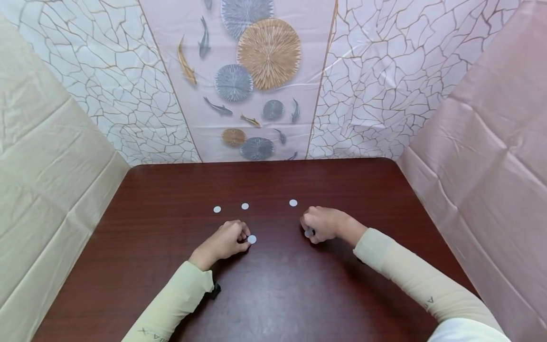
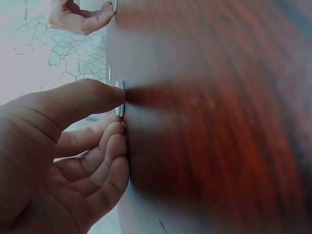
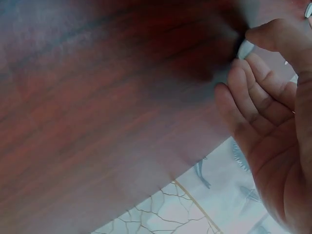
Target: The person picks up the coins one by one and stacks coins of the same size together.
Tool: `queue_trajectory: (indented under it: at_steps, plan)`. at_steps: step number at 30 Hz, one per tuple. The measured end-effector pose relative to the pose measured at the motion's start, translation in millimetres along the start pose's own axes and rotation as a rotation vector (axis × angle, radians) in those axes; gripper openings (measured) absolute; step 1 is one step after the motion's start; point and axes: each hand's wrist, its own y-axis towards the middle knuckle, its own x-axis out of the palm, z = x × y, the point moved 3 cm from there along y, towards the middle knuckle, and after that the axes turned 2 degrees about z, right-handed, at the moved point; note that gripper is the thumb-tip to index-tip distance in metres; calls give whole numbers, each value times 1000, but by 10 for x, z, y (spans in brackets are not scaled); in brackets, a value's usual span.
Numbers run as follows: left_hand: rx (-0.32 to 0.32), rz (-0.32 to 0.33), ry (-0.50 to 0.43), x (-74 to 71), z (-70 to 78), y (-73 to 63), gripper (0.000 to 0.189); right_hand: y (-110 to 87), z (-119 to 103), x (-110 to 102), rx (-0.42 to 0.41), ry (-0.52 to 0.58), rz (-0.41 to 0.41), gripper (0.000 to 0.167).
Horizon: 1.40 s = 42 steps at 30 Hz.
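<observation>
My left hand (image 1: pixel 226 241) pinches a small white disc (image 1: pixel 252 239) between thumb and fingers, down at the tabletop. In the left wrist view the thumb lies against the edge of that disc (image 2: pixel 120 97), with the other fingers curled below it. Farther right, my right hand (image 1: pixel 323 224) holds a second white disc (image 1: pixel 308 233) between thumb and forefinger, partly shaded by the hand. The right wrist view shows this disc (image 3: pixel 245 48) tilted between the fingertips, close over the wood.
Beyond the hands, three more white discs lie flat: one at left (image 1: pixel 217 209), a disc beside it (image 1: pixel 245 206), and a disc nearer the right hand (image 1: pixel 293 203). The dark wooden table (image 1: pixel 273 294) ends at a patterned curtain (image 1: pixel 256 118). Plain cloth walls flank it.
</observation>
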Motion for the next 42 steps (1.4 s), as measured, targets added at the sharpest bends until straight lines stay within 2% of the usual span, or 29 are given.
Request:
queue_trajectory:
  at_steps: [4, 7, 13, 18, 22, 30, 37, 42]
  plan:
    - [43, 12, 19, -14, -8, -21, 18, 6, -13, -45, 6, -18, -24, 14]
    - [66, -6, 30, -36, 1, -41, 22, -4, -21, -62, -8, -8, -30, 12]
    - [109, -34, 69, -163, 64, -67, 24, -13, -28, -65, -71, 44, 0, 27]
    - [130, -30, 113, -306, 133, 11, 26, -34, -8, -40, -75, 68, 7, 26]
    - [121, -52, 123, -429, 196, 87, 31, -36, -4, -37, -81, 69, 19, 26]
    - [107, -78, 167, -557, 254, 323, 36, -24, 15, -26, -103, 60, 41, 18]
    - [151, -69, 219, -503, 255, 620, 36, -36, 36, -11, -95, 70, 45, 11]
    - [148, -98, 233, -458, 323, 831, 37, -52, 26, -20, -75, 77, 27, 10]
